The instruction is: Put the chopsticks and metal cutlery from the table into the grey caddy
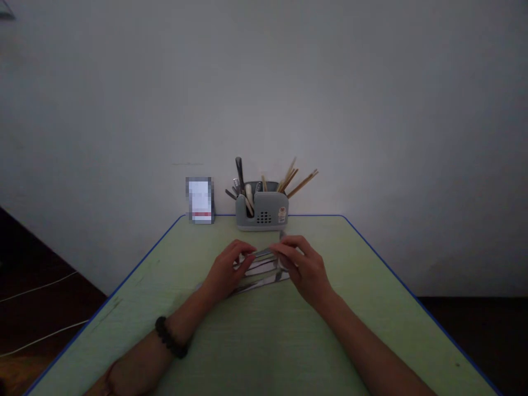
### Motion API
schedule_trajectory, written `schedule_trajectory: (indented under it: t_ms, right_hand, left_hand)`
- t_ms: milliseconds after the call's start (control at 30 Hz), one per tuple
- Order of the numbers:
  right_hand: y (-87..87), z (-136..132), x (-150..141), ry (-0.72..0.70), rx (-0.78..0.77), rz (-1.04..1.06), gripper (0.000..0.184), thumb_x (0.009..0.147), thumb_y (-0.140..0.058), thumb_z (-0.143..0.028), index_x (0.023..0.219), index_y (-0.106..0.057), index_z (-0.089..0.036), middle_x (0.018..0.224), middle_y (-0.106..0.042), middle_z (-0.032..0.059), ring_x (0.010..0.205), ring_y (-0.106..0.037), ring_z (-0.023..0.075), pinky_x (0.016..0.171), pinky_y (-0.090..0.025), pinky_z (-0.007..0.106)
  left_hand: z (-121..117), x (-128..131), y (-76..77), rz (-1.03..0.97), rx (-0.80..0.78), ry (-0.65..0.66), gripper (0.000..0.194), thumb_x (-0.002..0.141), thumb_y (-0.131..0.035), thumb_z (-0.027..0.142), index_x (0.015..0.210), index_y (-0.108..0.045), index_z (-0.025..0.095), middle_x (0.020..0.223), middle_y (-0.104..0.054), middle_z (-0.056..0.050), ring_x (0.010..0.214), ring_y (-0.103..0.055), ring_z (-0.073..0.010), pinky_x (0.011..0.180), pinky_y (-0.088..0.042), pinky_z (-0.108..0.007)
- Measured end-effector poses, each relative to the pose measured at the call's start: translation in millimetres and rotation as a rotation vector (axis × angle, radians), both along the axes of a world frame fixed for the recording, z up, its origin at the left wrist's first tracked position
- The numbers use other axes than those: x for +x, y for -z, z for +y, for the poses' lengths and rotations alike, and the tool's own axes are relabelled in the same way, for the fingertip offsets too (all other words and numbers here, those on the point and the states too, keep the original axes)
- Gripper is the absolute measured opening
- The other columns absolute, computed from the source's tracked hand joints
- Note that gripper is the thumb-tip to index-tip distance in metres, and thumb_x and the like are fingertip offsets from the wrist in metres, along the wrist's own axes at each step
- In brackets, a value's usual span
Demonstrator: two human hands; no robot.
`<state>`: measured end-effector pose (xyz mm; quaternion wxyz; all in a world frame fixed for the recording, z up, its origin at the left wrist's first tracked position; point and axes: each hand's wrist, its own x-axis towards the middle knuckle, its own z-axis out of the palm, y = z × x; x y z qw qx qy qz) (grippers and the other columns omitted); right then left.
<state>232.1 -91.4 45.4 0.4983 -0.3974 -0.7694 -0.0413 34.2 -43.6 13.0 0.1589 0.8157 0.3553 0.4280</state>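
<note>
Over the middle of the table, my left hand (230,269) and my right hand (303,267) face each other with their fingers pinched. Between them runs a thin silvery utensil (264,252), one end at each hand. Its exact kind is too dim to make out. Just below it, several shiny metal utensils (262,267) lie side by side on the table. The nearest one, long and flat like a table knife (259,284), slants between my wrists. My hands cover parts of these pieces.
A grey cutlery holder (264,223) stands at the table's back edge, with chopsticks (303,183) and dark handles (240,170) sticking up. Left of it, a device with a lit, blurred screen (201,201) leans on the wall. The pale green table (264,352) has a blue rim.
</note>
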Motion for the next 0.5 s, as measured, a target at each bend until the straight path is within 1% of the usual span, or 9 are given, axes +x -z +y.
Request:
schedule_trajectory:
  t_ms: [67, 133, 200, 267, 367, 433, 500]
  right_hand:
    - [-1.7, -0.6, -1.9, 0.000, -0.004, 0.130, 0.020, 0.090, -0.047, -0.024, 0.099, -0.065, -0.024, 0.092, -0.062, 0.0049, 0.086, -0.060, 0.0143, 0.078, -0.050, 0.029]
    - [-3.2, -0.6, -3.9, 0.013, -0.053, 0.270, 0.017, 0.090, -0.048, -0.027, 0.092, -0.064, -0.022, 0.089, -0.064, 0.0047, 0.085, -0.062, 0.0157, 0.079, -0.050, 0.031]
    - [-3.7, 0.3, -5.7, 0.016, -0.167, 0.434, 0.021, 0.091, -0.045, -0.034, 0.089, -0.062, -0.021, 0.087, -0.065, 0.0045, 0.078, -0.063, 0.0159, 0.076, -0.050, 0.031]
    - [-2.8, 2.4, -6.7, 0.002, -0.299, 0.621, 0.030, 0.091, -0.042, -0.042, 0.090, -0.061, -0.019, 0.087, -0.066, 0.0048, 0.071, -0.064, 0.0148, 0.072, -0.051, 0.030]
    - [0.5, 7.5, -6.5, -0.062, -0.430, 0.906, 0.039, 0.086, -0.046, -0.052, 0.088, -0.061, -0.017, 0.084, -0.067, 0.0046, 0.064, -0.064, 0.0138, 0.067, -0.052, 0.029]
    - [3.5, 11.1, -5.4, -0.115, -0.480, 1.062, 0.040, 0.081, -0.053, -0.056, 0.084, -0.061, -0.016, 0.081, -0.067, 0.0033, 0.061, -0.064, 0.0133, 0.065, -0.053, 0.028]
    - [6.8, 14.2, -3.9, -0.153, -0.515, 1.178, 0.040, 0.075, -0.059, -0.056, 0.081, -0.061, -0.016, 0.080, -0.067, 0.0021, 0.060, -0.064, 0.0122, 0.062, -0.053, 0.026]
  left_hand:
    - [1.6, -0.3, 1.8, -0.005, 0.022, -0.029, 0.017, 0.086, -0.053, 0.027, 0.100, -0.059, 0.019, 0.094, -0.059, -0.006, 0.085, -0.056, -0.0161, 0.073, -0.050, -0.029]
    - [3.7, -0.9, 4.4, -0.002, 0.041, -0.064, 0.024, 0.085, -0.054, 0.027, 0.108, -0.056, 0.020, 0.105, -0.056, -0.008, 0.098, -0.054, -0.0193, 0.083, -0.049, -0.035]
    - [6.1, -2.0, 6.8, 0.003, 0.060, -0.100, 0.031, 0.084, -0.056, 0.028, 0.114, -0.053, 0.021, 0.114, -0.053, -0.010, 0.109, -0.050, -0.0219, 0.091, -0.045, -0.040]
    - [8.4, -3.4, 8.1, 0.004, 0.087, -0.128, 0.033, 0.084, -0.056, 0.028, 0.116, -0.052, 0.021, 0.118, -0.053, -0.010, 0.114, -0.047, -0.0228, 0.096, -0.042, -0.043]
    - [10.6, -5.2, 7.8, 0.025, 0.077, -0.130, 0.025, 0.086, -0.053, 0.029, 0.109, -0.057, 0.019, 0.109, -0.060, -0.009, 0.106, -0.052, -0.0217, 0.095, -0.042, -0.041]
    - [10.5, -5.6, 6.7, 0.046, 0.010, -0.122, 0.021, 0.087, -0.050, 0.030, 0.101, -0.061, 0.018, 0.098, -0.065, -0.007, 0.094, -0.058, -0.0199, 0.087, -0.046, -0.036]
    - [9.1, -5.4, 5.3, 0.062, -0.066, -0.119, 0.022, 0.088, -0.049, 0.033, 0.096, -0.063, 0.017, 0.088, -0.068, -0.005, 0.079, -0.060, -0.0172, 0.076, -0.048, -0.031]
